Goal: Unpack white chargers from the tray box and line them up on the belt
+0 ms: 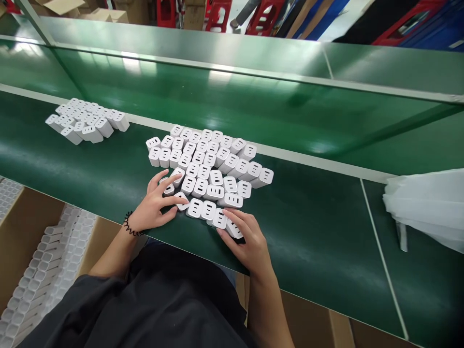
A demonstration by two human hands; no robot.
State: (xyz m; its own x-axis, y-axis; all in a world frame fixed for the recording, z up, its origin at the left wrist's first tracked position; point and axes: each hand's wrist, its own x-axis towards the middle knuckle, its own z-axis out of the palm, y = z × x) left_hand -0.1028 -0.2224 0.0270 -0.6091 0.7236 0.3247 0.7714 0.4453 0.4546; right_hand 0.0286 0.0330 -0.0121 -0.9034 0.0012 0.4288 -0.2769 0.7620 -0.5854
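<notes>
A cluster of white charger blocks point(202, 186) with dark port slots on their upper faces stands on the green table point(319, 232) in front of me. My left hand point(156, 203) rests at the cluster's left near corner, fingers spread over a few blocks and touching them. At the near right corner, my right hand point(248, 237) has thumb and fingers around the end charger block point(235, 229), partly covering it. A second, smaller group of charger blocks point(87, 118) stands farther left on the table.
A cardboard box point(18, 227) below the table's left edge holds many white pieces in rows. White sheeting point(427, 205) lies at the right. A raised green ledge point(232, 53) runs behind the table, with red stools point(218, 13) and other people's limbs beyond.
</notes>
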